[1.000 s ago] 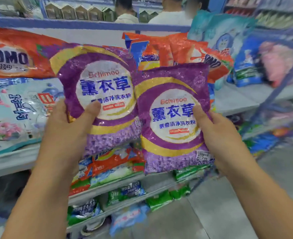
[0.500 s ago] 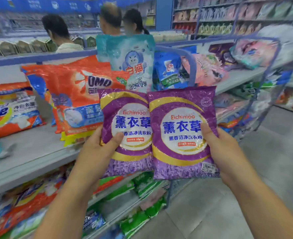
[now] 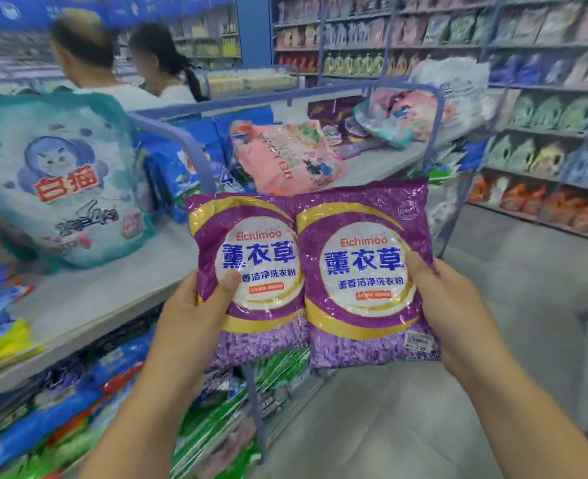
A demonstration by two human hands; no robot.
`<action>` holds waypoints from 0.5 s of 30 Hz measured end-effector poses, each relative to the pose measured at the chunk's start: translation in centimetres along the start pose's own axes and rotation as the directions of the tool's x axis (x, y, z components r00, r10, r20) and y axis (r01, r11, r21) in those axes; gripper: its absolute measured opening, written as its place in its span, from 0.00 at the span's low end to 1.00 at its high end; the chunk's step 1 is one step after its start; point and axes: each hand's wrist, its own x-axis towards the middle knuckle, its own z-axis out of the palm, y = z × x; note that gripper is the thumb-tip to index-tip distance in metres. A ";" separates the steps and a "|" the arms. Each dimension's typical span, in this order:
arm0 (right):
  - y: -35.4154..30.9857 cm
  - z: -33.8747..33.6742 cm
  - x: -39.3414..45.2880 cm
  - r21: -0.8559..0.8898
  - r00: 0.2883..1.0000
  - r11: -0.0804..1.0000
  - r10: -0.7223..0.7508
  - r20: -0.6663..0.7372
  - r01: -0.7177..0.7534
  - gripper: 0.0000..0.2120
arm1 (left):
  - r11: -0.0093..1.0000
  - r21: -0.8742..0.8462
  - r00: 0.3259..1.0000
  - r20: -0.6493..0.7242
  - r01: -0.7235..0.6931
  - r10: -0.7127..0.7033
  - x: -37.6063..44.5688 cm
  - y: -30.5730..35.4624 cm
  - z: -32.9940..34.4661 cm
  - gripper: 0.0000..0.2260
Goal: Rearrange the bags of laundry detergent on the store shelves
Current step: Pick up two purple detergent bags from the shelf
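Note:
I hold two purple Eichimoo detergent bags upright, side by side, in front of the shelf's end. My left hand [image 3: 196, 316] grips the left purple bag [image 3: 251, 236] at its lower left, thumb on the front. My right hand [image 3: 455, 305] grips the right purple bag [image 3: 365, 305] at its right edge, thumb on the label. The right bag's edge overlaps the left one slightly. Behind them, on the grey top shelf [image 3: 88, 299], stand a large teal bag [image 3: 61, 181], blue bags [image 3: 171, 167] and a pink bag [image 3: 285, 160].
A blue metal divider arch [image 3: 182, 143] splits the top shelf. Lower shelves [image 3: 113, 392] hold green and blue packs. Two people [image 3: 120, 63] stand beyond the shelf. More stocked shelving [image 3: 545, 115] lines the right side of the grey aisle floor [image 3: 493, 340].
The view has swung right along the shelf, from the orange OMO bags to the teal, blue and pink bags. Both hands keep their hold on the purple bags, now lower in the frame.

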 end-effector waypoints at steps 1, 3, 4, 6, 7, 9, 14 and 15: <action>0.2 -0.3 1.5 0.007 1.000 1.000 0.004 -0.007 -0.004 0.12 | 1.000 0.019 1.000 0.009 -0.011 0.011 1.4 -0.2 1.4 0.10; 0.5 -0.7 4.8 0.022 1.000 1.000 0.018 -0.026 -0.017 0.12 | 0.998 0.054 0.999 0.040 -0.027 0.025 4.4 -0.8 4.2 0.09; 0.5 -0.9 6.3 0.023 0.999 0.999 0.024 -0.045 -0.023 0.12 | 0.997 0.074 0.998 0.057 -0.034 0.030 6.0 -1.2 5.6 0.08; 0.8 -1.5 9.6 0.007 0.995 0.999 0.034 -0.089 -0.034 0.13 | 0.994 0.098 0.996 0.083 -0.037 0.029 9.4 -1.8 8.4 0.06; 0.8 -1.8 11.1 -0.005 0.993 0.999 0.043 -0.110 -0.044 0.13 | 0.994 0.102 0.995 0.099 -0.025 0.015 11.1 -2.2 9.8 0.05; 0.3 -2.7 14.1 -0.013 0.989 0.999 0.042 -0.138 -0.045 0.14 | 0.997 0.080 0.990 0.138 -0.001 -0.010 14.4 -2.1 12.7 0.05; -0.9 -4.4 22.6 -0.004 0.979 0.998 0.059 -0.193 -0.061 0.14 | 0.997 0.070 0.979 0.203 -0.029 0.014 22.3 -1.4 19.3 0.02; -0.7 -4.8 24.4 -0.005 0.978 0.998 0.062 -0.197 -0.064 0.15 | 0.996 0.081 0.979 0.204 -0.038 0.020 23.7 -1.3 20.7 0.02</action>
